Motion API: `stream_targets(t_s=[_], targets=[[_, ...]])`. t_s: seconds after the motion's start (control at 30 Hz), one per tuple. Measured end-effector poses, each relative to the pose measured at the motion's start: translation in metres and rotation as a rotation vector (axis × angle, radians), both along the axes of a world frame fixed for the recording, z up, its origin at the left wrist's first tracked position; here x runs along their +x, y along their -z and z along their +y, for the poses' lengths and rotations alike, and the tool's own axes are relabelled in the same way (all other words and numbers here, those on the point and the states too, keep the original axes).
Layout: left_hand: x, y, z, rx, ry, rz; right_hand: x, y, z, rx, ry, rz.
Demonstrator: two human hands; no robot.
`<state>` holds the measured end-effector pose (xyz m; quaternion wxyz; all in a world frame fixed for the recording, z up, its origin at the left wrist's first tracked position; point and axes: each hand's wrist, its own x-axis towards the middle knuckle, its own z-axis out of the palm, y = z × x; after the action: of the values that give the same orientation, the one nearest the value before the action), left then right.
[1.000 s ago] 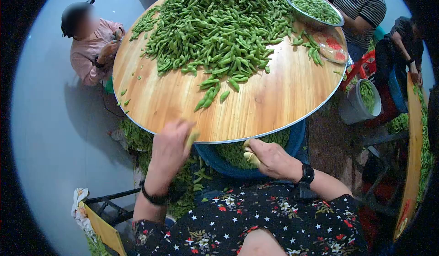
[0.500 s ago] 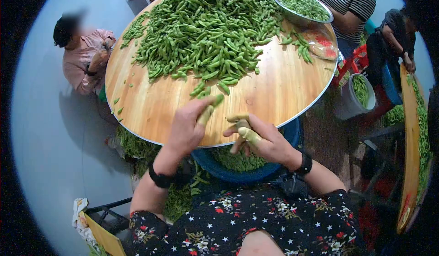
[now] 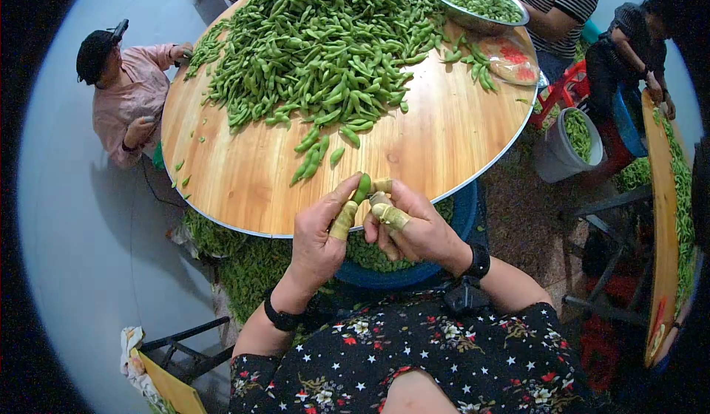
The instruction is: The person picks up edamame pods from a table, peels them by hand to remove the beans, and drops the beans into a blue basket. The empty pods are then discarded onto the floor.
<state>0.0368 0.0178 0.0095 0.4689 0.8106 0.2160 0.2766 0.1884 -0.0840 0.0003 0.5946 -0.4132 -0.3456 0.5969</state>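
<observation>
My left hand (image 3: 320,231) pinches a green bean pod (image 3: 362,188) between thumb and forefinger, with a yellowish cover on the thumb. My right hand (image 3: 416,225) is right beside it, its covered fingers curled at the pod's right side; what lies between them is too small to tell. Both hands are over the near edge of the round wooden table (image 3: 451,144). A large heap of green pods (image 3: 310,52) lies beyond them, with a few loose pods close to my left hand. Below my hands, a blue tub (image 3: 392,275) holds green beans, partly hidden.
A metal bowl of shelled beans (image 3: 481,4) and a plastic bag (image 3: 510,59) are at the back right. People sit left and right of the table. A white bucket (image 3: 547,155) stands right; more pods lie on the floor.
My left hand has moved right and down with the pod, beside my right hand. Several pods now lie nearer the table's front. The person on the left has reached toward the heap.
</observation>
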Motion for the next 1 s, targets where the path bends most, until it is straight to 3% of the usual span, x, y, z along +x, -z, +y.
stream_targets(t_s=[0.13,0.2,0.23,0.27,0.3,0.33,0.37,0.4,0.43,0.47,0.5,0.57,0.6,0.63,0.67,0.7,0.77,0.83,1.0], targets=[[0.000,-0.006,-0.001,0.067,-0.011,0.083,0.001,-0.001,-0.003,-0.002,-0.033,0.099],[-0.004,-0.005,-0.003,0.433,-0.001,0.068,0.001,0.013,-0.005,-0.009,-0.066,-0.084],[-0.003,-0.009,-0.007,0.537,0.019,0.048,-0.004,0.009,-0.010,0.115,-0.021,-0.063],[-0.001,0.002,-0.005,0.720,0.046,-0.075,-0.014,0.033,0.000,0.441,0.200,-0.302],[-0.001,0.012,-0.012,0.592,0.002,-0.105,-0.009,0.012,-0.010,0.285,0.072,-0.133],[0.000,0.002,-0.016,0.645,0.052,-0.087,-0.005,0.002,-0.016,0.221,0.027,-0.071],[-0.003,0.019,-0.015,0.312,0.038,-0.144,-0.002,0.001,-0.017,0.170,-0.040,0.010],[-0.001,0.013,-0.020,0.016,0.083,-0.111,-0.002,0.012,-0.014,0.170,0.006,-0.001],[-0.005,0.005,-0.024,-0.272,0.102,-0.060,-0.005,0.024,-0.011,0.124,-0.024,0.166],[-0.001,0.018,-0.017,-0.263,0.102,-0.059,-0.008,0.035,-0.005,0.081,-0.076,0.336],[0.002,0.042,-0.006,-0.475,0.090,-0.131,-0.008,0.032,-0.003,0.087,-0.100,0.342],[-0.003,0.030,-0.014,-0.923,-0.005,-0.174,-0.010,0.022,-0.007,0.086,-0.024,0.426],[-0.001,0.026,-0.011,-0.953,0.113,-0.150,-0.003,0.008,-0.010,-0.020,-0.044,0.361],[-0.001,0.015,-0.011,-0.735,0.044,0.033,0.003,-0.004,-0.013,-0.117,-0.081,0.296],[0.000,0.009,-0.015,-0.486,-0.015,0.018,0.006,0.000,-0.014,-0.177,-0.087,0.301],[-0.003,0.010,-0.011,0.068,-0.029,0.015,0.007,0.005,-0.010,-0.237,-0.091,0.297],[0.001,0.011,-0.007,0.672,-0.019,-0.072,0.006,0.000,-0.012,-0.185,-0.072,0.220],[0.002,0.012,-0.007,0.767,-0.038,-0.003,0.002,-0.004,-0.009,-0.182,-0.040,0.067],[0.006,0.023,-0.016,0.636,-0.122,-0.025,-0.007,-0.004,-0.007,-0.145,-0.003,0.032]])
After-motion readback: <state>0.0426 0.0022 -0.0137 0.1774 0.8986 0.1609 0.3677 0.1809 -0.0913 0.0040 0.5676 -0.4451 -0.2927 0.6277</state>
